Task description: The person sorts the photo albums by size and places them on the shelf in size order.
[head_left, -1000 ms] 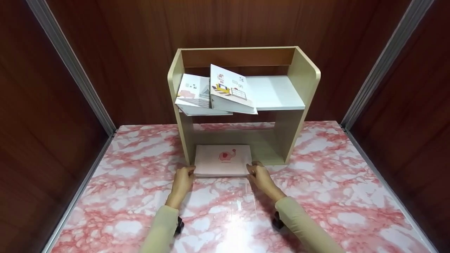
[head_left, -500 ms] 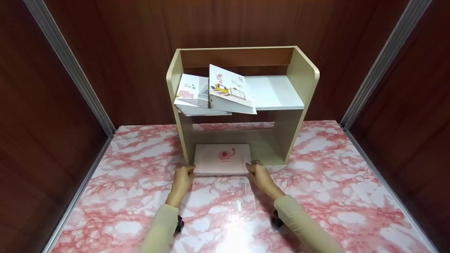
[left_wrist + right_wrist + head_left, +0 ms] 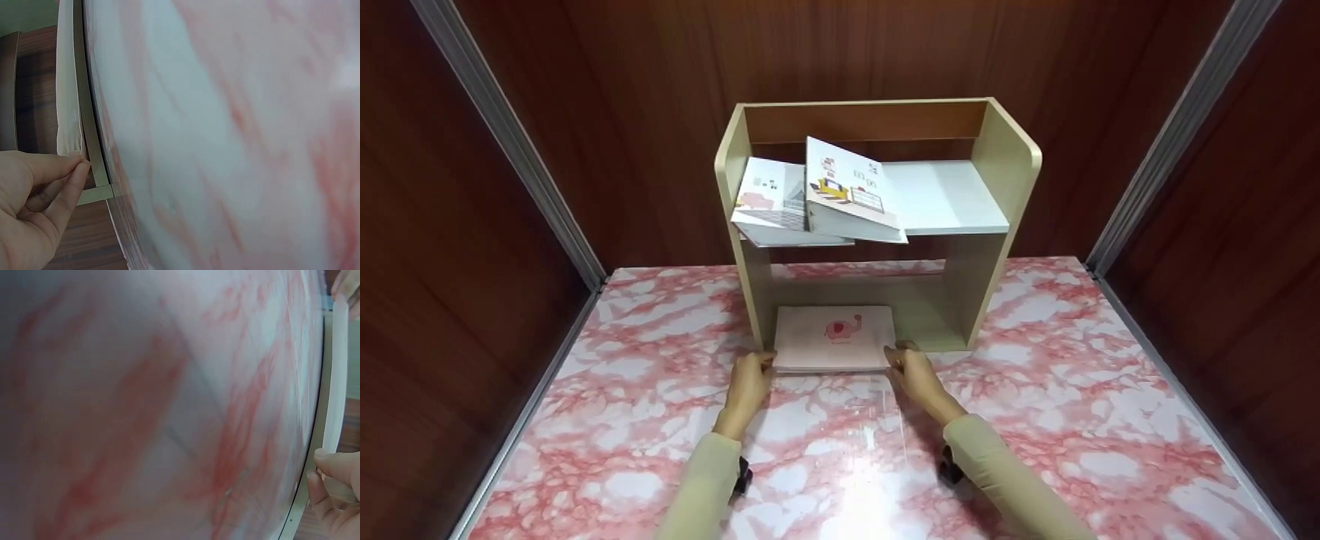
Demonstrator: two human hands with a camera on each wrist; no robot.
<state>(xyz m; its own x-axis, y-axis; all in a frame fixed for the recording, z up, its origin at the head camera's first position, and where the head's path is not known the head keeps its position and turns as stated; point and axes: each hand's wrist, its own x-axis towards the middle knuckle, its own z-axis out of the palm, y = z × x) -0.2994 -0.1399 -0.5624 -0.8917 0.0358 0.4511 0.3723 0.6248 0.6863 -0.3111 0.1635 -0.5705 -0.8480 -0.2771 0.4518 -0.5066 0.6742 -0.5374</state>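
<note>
In the head view a pale pink book (image 3: 802, 337) with a red elephant on its cover lies flat on the lower board of a small wooden bookshelf (image 3: 994, 285). Its front edge juts a little past the board. My left hand (image 3: 749, 386) pinches the book's near left corner between thumb and fingers, as the left wrist view also shows on the book's edge (image 3: 68, 84). At the near right corner, my right hand (image 3: 919, 379) pinches it the same way. The right wrist view has the book's long edge (image 3: 337, 377) running between both hands.
On the white upper shelf (image 3: 949, 199), a white book with a yellow drawing (image 3: 851, 187) leans over another white book (image 3: 769, 199) at the left; both overhang the front. The pink marbled table (image 3: 622, 420) is bounded by dark wood walls (image 3: 622, 135).
The pink book has slid slightly away from me, deeper into the lower shelf. Both hands keep their pinch on its corners. The upper books stay put.
</note>
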